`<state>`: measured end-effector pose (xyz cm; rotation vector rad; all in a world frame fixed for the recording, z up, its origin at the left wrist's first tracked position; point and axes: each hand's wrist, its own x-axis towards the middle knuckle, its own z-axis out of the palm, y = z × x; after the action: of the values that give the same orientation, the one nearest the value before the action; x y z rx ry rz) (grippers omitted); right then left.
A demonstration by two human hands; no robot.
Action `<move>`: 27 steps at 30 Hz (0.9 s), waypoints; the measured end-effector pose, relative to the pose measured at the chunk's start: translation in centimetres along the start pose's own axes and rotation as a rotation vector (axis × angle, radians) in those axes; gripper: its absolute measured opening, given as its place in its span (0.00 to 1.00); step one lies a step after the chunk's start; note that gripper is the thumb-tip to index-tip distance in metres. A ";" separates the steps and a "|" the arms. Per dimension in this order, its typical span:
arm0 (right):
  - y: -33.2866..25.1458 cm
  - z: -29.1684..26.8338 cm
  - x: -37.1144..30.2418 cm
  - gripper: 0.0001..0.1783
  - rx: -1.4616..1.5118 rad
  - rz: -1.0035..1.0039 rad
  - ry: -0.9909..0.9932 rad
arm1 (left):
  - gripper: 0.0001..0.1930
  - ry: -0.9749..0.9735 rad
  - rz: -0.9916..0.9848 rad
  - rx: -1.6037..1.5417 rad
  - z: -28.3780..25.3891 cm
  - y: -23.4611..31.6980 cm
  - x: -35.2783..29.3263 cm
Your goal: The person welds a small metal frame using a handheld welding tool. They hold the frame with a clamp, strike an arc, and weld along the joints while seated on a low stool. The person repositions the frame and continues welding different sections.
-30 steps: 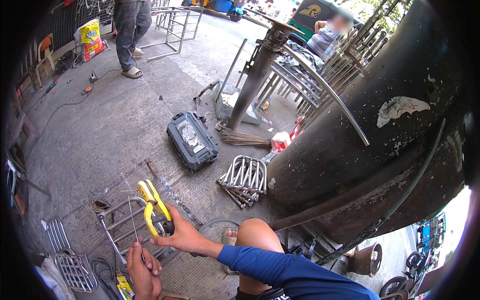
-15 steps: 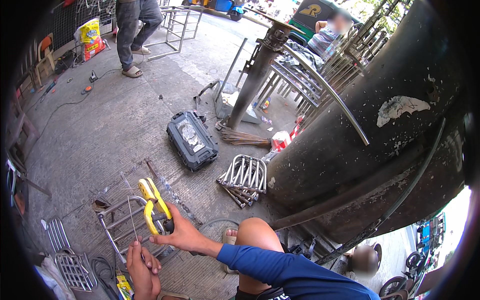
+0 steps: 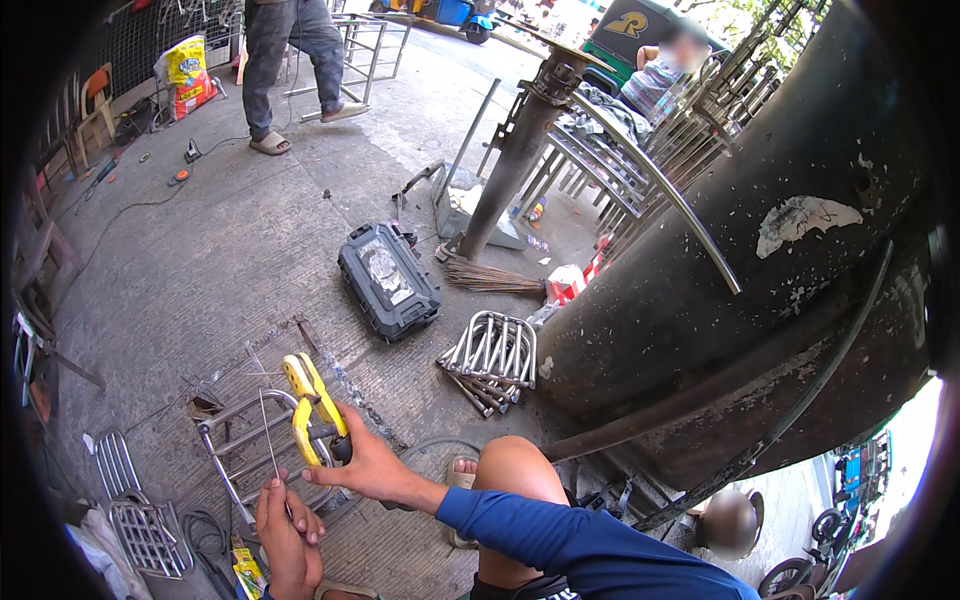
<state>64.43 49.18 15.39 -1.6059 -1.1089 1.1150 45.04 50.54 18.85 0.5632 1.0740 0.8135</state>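
Note:
My right hand is closed round a yellow and black tool with a rounded, looped body; its exact kind I cannot make out. In my left hand, a thin straight rod is pinched and points upward, just left of the yellow tool. The fingertips of both hands are close together. Below and beyond them a shiny tubular metal frame lies on the ground, partly hidden by my hands and the tool.
Ahead sits a dark grey hard case, with a stack of bent metal tubes to its right. A large dark cylinder fills the right side. A broom lies by a metal post. Another person's legs are at the back left.
The person at the back has swung one foot to the right. My hands keep nearly the same pose, with the rod and yellow tool still held; the view has shifted slightly.

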 end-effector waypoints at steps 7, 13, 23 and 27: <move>0.3 0.0 0.0 0.69 0.010 -0.015 -0.003 | 0.16 -0.003 0.003 -0.001 -0.2 -0.2 0.1; 0.0 0.0 0.0 0.70 0.029 -0.007 -0.008 | 0.17 -0.020 0.022 0.019 -0.2 -0.1 0.2; -1.2 -0.7 0.0 0.72 0.089 0.003 -0.003 | 0.14 -0.003 0.022 0.011 -0.4 -0.3 0.5; -1.6 -1.1 -0.1 0.73 0.089 0.022 -0.002 | 0.13 0.006 0.023 0.026 -0.1 0.1 0.3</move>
<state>65.15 49.32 17.20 -1.5509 -1.0306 1.1639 45.00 50.83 18.68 0.5962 1.0870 0.8225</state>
